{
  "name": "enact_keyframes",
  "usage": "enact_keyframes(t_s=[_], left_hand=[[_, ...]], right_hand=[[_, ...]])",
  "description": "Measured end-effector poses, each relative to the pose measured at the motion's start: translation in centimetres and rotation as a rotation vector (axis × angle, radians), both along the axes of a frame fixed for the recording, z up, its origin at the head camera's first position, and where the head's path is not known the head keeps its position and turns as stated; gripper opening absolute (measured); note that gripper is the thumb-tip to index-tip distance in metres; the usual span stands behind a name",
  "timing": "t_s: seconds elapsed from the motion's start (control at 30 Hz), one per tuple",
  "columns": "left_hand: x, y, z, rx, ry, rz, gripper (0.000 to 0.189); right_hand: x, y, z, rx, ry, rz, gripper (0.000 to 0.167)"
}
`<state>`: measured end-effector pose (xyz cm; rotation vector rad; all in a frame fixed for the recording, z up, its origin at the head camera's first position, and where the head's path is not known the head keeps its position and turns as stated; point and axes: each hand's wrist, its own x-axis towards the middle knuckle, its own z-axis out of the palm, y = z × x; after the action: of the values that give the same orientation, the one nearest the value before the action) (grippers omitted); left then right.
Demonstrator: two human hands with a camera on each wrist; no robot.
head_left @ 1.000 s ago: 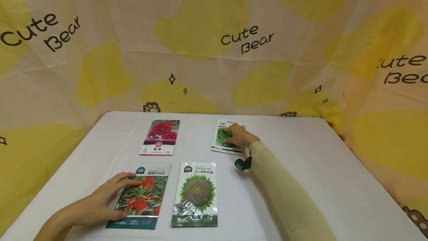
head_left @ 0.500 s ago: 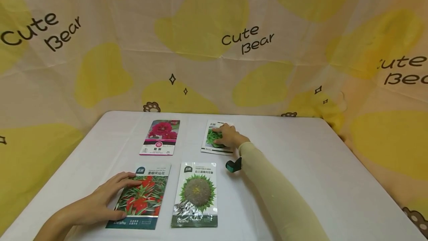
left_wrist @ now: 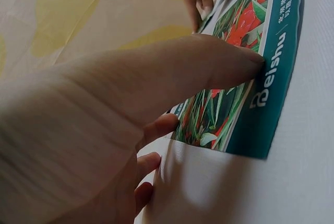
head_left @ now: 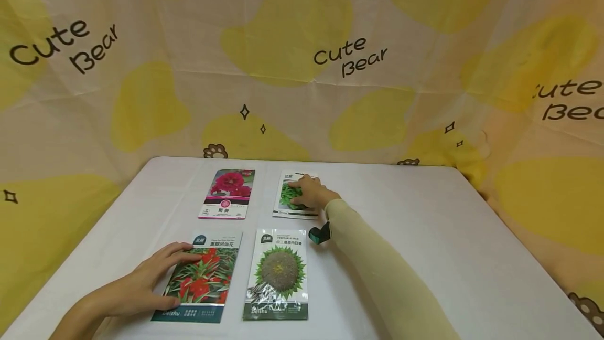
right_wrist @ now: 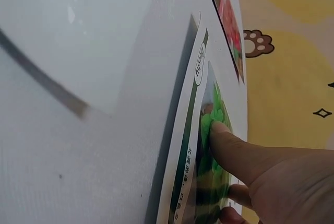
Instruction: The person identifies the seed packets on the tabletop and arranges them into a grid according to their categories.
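Note:
My left hand (head_left: 134,285) rests on the left edge of a seed packet with red flowers (head_left: 212,272), its thumb low on the packet and its fingers higher up. In the left wrist view the thumb lies across the flower picture near the green band. Farther back, my right hand (head_left: 312,192) presses on a seed packet with green leaves (head_left: 286,195), covering its right side. The right wrist view shows the thumb flat against the leaf picture of this packet. Both packets lie face up on the white table (head_left: 401,198).
A sunflower seed packet (head_left: 278,272) lies right of the red-flower one. Behind, at left, is a packet with pink flowers (head_left: 228,193). A yellow patterned cloth (head_left: 283,41) hangs beyond the table's back edge.
My right hand has slid the green-leaf packet left along the table, toward the pink-flower packet. The left hand and the other packets have stayed in place.

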<state>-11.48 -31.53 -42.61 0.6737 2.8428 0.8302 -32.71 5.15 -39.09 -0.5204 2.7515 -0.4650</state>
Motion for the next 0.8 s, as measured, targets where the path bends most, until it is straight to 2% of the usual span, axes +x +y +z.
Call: enact_keyframes(t_s=[0.23, 0.47, 0.8], left_hand=[[0.2, 0.1, 0.1, 0.003, 0.021, -0.015, 0.073], [-0.2, 0.1, 0.6, 0.017, -0.014, -0.010, 0.072], [0.2, 0.3, 0.2, 0.016, -0.067, 0.010, 0.073]], right_hand=[[0.2, -1.4, 0.1, -0.001, -0.009, 0.026, 0.059], [0.1, -2.3, 0.5, -0.005, 0.009, 0.043, 0.059], [0.5, -2.6, -0.3, -0.036, 0.026, 0.028, 0.057]])
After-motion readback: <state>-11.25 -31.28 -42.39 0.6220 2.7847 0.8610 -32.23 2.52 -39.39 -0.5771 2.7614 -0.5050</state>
